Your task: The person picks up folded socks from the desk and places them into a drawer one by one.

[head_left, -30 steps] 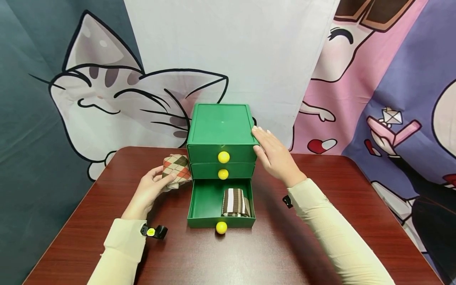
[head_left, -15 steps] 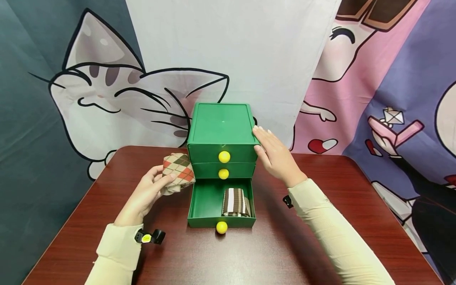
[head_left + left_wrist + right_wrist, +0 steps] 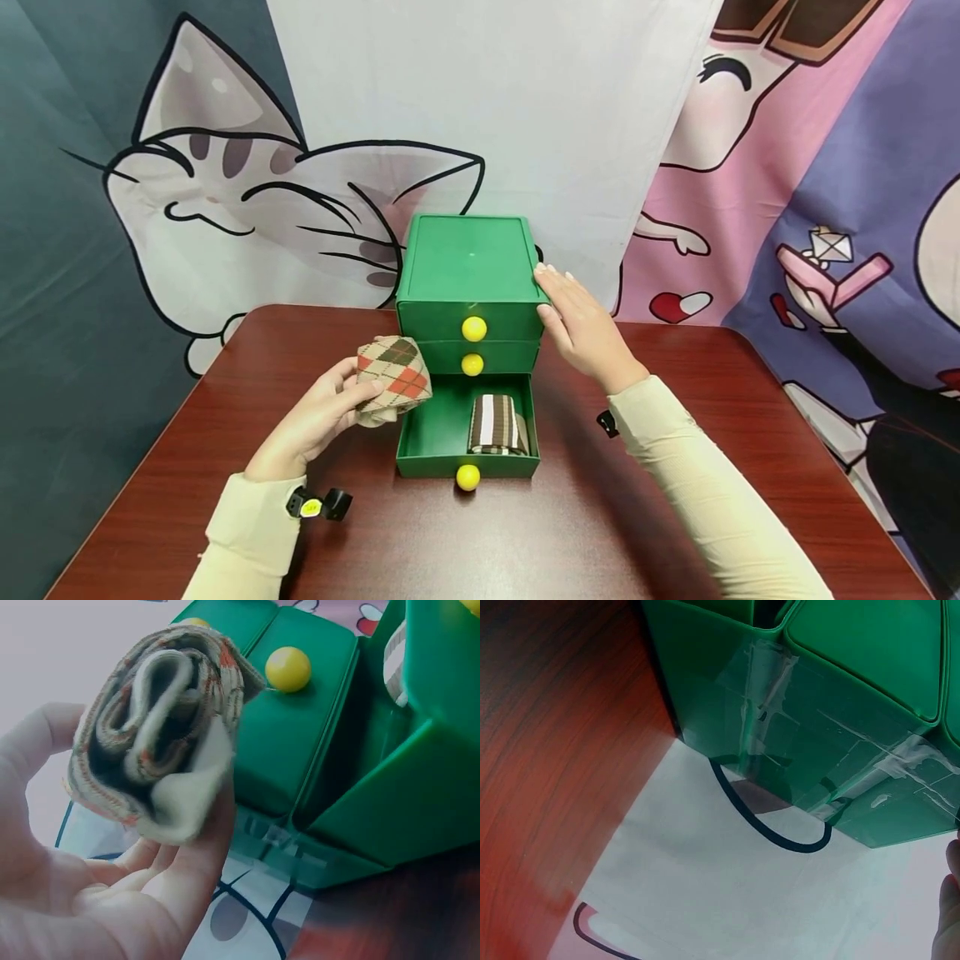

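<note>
My left hand point(image 3: 318, 421) grips a rolled-up argyle sock point(image 3: 396, 379) in beige, orange and dark green. In the head view the roll overlaps the left edge of the pulled-out bottom drawer point(image 3: 433, 429) of a green drawer unit point(image 3: 468, 258). The left wrist view shows the coiled end of the sock point(image 3: 165, 742), thumb on one side and fingers on the other. A brown-and-white striped rolled sock point(image 3: 497, 425) lies on the right side inside that drawer. With straight fingers, my right hand point(image 3: 588, 337) rests against the unit's upper right edge.
Both upper drawers are closed, each with a yellow knob point(image 3: 473, 329). Another yellow knob point(image 3: 468, 478) sticks out from the bottom drawer's front. Clear tape point(image 3: 769, 697) runs along the unit's side. Beneath is a reddish-brown table point(image 3: 525, 542), with a printed curtain point(image 3: 487, 100) behind.
My left hand has carried the argyle sock to the right, from beside the unit to the bottom drawer's left edge. My right hand stays at the unit's side.
</note>
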